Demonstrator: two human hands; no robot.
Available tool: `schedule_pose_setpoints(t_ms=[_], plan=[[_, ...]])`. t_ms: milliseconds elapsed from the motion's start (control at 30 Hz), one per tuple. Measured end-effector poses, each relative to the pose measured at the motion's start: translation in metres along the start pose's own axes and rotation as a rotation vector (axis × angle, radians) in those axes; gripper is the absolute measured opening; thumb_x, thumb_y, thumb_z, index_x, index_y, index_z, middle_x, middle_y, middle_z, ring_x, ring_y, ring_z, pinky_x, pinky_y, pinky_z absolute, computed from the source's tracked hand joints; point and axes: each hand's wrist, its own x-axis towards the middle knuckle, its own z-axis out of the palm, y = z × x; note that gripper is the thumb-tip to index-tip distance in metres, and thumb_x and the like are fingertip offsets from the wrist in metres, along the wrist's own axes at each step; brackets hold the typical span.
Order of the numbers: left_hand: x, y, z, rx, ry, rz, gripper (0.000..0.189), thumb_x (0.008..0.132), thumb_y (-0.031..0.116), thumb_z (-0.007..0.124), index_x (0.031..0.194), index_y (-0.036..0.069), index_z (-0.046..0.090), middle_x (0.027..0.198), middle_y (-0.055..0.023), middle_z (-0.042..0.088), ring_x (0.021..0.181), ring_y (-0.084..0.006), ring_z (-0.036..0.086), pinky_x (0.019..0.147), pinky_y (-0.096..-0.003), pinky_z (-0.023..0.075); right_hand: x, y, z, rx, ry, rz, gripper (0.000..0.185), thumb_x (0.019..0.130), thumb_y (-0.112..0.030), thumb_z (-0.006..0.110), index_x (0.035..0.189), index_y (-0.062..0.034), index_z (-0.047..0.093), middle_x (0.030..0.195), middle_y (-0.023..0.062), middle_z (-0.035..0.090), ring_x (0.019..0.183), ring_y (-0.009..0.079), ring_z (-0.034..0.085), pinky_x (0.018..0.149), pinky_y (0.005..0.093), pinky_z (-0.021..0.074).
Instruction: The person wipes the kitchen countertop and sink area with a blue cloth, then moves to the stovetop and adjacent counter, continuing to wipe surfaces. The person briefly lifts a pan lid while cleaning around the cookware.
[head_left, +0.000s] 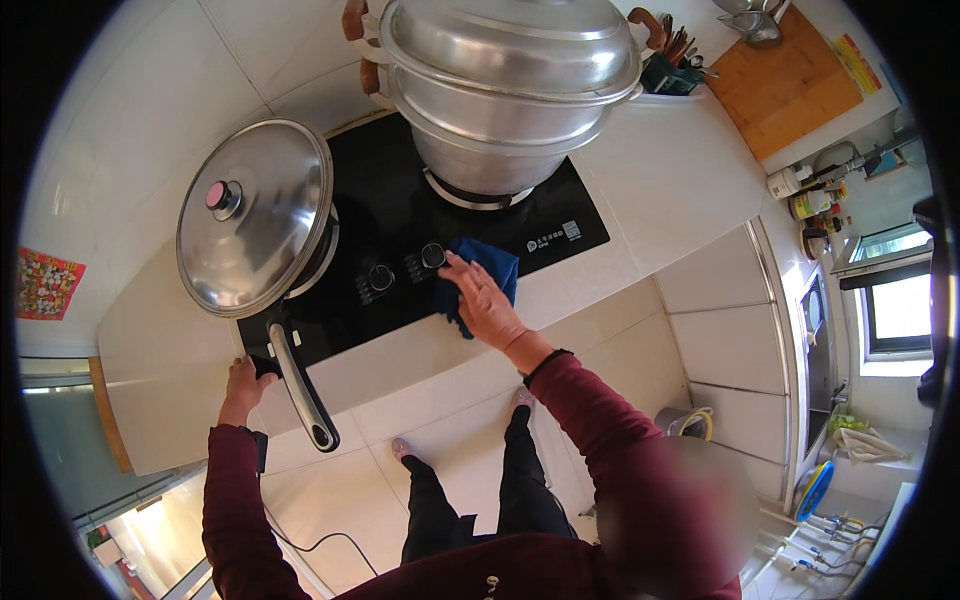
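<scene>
My right hand (484, 304) lies over a dark blue cloth (499, 262) at the front edge of the black glass gas hob (352, 322). Its fingertips reach beside the right-hand control knob (433, 255); a second knob (381, 278) sits to the left. At the hob's front left corner rests my left hand (244, 386), thumb spread from the fingers. Just right of it, the long handle (296, 390) of a lidded pan sticks out past the counter edge. The pan's steel lid (259, 217) has a pink-topped knob and covers the left burner.
A large stacked aluminium steamer pot (502, 105) stands on the right burner. Behind it are a utensil holder (671, 75) and a wooden cutting board (787, 82). The pale counter (660, 172) bends around to the right. A bucket (682, 424) is on the floor.
</scene>
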Motion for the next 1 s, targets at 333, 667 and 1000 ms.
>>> schedule_pose_setpoints(t_ms=[333, 667, 1000], plan=[[0.000, -0.003, 0.004, 0.055, 0.042, 0.027, 0.071, 0.082, 0.037, 0.081, 0.128, -0.008, 0.050, 0.129, -0.0280, 0.054, 0.120, -0.0457, 0.052, 0.100, -0.0503, 0.0467, 0.012, 0.080, -0.122, -0.026, 0.288, 0.336, 0.055, 0.079, 0.017, 0.048, 0.129, -0.0057, 0.051, 0.133, 0.0170, 0.059, 0.126, 0.0367, 0.056, 0.107, 0.0397, 0.0456], [-0.003, 0.003, -0.001, 0.045, 0.015, -0.032, 0.068, 0.083, 0.038, 0.080, 0.126, -0.006, 0.051, 0.130, -0.0262, 0.053, 0.123, -0.0447, 0.051, 0.101, -0.0501, 0.0474, 0.016, 0.060, -0.101, 0.098, 0.221, 0.381, 0.044, 0.082, 0.016, 0.047, 0.119, -0.0068, 0.056, 0.126, 0.0143, 0.064, 0.122, 0.0351, 0.060, 0.102, 0.0361, 0.0477], [0.000, 0.002, 0.000, 0.047, 0.018, -0.022, 0.072, 0.082, 0.040, 0.081, 0.129, -0.006, 0.050, 0.131, -0.0256, 0.054, 0.124, -0.0437, 0.051, 0.102, -0.0496, 0.0473, 0.015, 0.007, -0.050, 0.177, 0.009, 0.194, 0.050, 0.088, 0.006, 0.055, 0.136, -0.0057, 0.050, 0.146, 0.0148, 0.050, 0.136, 0.0339, 0.048, 0.113, 0.0420, 0.0376]])
